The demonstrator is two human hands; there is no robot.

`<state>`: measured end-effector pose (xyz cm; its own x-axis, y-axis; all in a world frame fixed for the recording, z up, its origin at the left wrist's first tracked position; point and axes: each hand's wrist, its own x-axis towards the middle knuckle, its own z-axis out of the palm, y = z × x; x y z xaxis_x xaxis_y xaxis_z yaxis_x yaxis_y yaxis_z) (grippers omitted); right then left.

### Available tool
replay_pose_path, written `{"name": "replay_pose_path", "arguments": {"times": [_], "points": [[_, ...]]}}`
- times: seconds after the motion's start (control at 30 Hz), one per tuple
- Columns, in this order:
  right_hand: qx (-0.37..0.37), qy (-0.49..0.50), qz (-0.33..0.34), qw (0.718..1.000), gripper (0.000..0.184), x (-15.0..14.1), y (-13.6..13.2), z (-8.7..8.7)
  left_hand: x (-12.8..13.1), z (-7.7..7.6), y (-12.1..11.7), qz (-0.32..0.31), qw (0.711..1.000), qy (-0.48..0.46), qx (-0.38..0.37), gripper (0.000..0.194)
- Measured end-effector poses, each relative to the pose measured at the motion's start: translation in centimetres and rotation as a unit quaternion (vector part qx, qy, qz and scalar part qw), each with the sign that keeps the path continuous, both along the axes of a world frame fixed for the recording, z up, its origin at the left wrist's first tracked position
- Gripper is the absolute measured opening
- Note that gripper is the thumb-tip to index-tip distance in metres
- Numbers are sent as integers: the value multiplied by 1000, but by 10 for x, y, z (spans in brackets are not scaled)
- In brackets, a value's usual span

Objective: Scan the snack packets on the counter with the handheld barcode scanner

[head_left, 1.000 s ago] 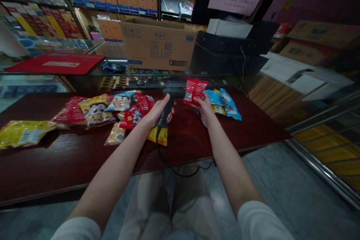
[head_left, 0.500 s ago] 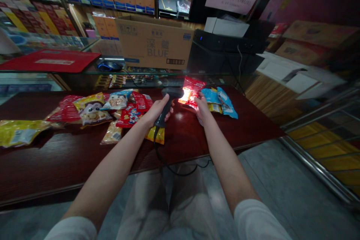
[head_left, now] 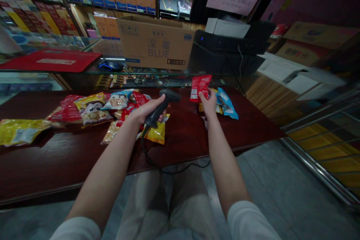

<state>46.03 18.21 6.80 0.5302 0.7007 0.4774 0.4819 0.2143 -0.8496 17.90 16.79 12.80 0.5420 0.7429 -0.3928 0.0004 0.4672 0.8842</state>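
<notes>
My left hand (head_left: 152, 111) is wrapped round the handle of a black barcode scanner (head_left: 160, 108), its head pointing right. The scanner's light is off. In my right hand (head_left: 209, 103) is a red snack bag (head_left: 200, 87), lifted above the table with its printed back showing. Behind and right of that hand lie blue snack bags (head_left: 227, 104) with a yellow one partly under them. Beneath the scanner rests a yellow snack bag (head_left: 155, 133). Left of it several bags are heaped, among them a monkey-face bag (head_left: 94, 108), partly hidden by my left forearm.
A dark red wooden table (head_left: 70, 153) carries the bags. Behind it a glass counter holds a cardboard box (head_left: 156, 45), a computer mouse (head_left: 110, 66) and a red mat (head_left: 53, 60). The scanner's cable (head_left: 174, 172) hangs past the table's front edge. A metal rack (head_left: 317, 168) stands at right.
The scanner's bright light shone on the red bag half a second ago and is now out. My right hand has moved right with the bag; the scanner has tilted and shifted slightly left.
</notes>
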Motion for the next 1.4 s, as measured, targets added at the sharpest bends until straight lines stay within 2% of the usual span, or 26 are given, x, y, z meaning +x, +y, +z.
{"name": "replay_pose_path", "arguments": {"times": [0.1, 0.2, 0.33, 0.43, 0.57, 0.63, 0.7, 0.77, 0.83, 0.93, 1.03, 1.13, 1.2, 1.3, 1.4], "points": [[0, -50, -76, 996, 42, 15, -5, 3, -1, -7, 2, -18, 999, 23, -36, 46], [7, -59, -115, 992, 47, 23, -10, 7, 1, -16, 5, -20, 999, 17, -31, 46], [-29, -78, -184, 979, 37, 21, -23, 16, 15, -27, 14, 27, 999, -25, 12, 48], [-81, -97, -223, 967, 30, 20, -32, 21, 34, -33, 22, 89, 992, -74, 40, 50], [-67, -121, -248, 959, 39, 27, -36, 20, 44, -26, 24, 172, 969, -167, 69, 54], [-48, -146, -280, 947, 46, 29, -35, 19, 34, -17, 20, 156, 968, -188, 57, 54], [-33, -176, -308, 934, 44, 24, -35, 18, 20, -10, 15, 94, 983, -159, 23, 53], [-11, -216, -279, 936, 37, 13, -34, 20, 10, -10, 12, 14, 995, -100, -20, 53], [16, -252, -193, 948, 32, -3, -33, 21, 9, -19, 11, -24, 998, -51, -37, 51], [23, -261, -74, 962, 25, -26, -31, 21, 23, -38, 14, 24, 999, -44, -18, 53], [-44, -205, 5, 978, 20, -34, -24, 15, 36, -47, 17, 72, 994, -78, 19, 54], [-152, -127, 81, 977, 17, -34, -16, 3, 35, -39, 15, 78, 992, -94, 39, 55], [-203, -102, 127, 966, 25, -40, -13, -4, 28, -30, 14, 87, 989, -113, 33, 56], [-231, -151, 168, 946, 45, -60, -12, -11, 14, -19, 15, 124, 980, -149, 37, 59], [-252, -231, 156, 927, 59, -79, -13, -11, 4, -16, 20, 166, 969, -177, 53, 61]]}}
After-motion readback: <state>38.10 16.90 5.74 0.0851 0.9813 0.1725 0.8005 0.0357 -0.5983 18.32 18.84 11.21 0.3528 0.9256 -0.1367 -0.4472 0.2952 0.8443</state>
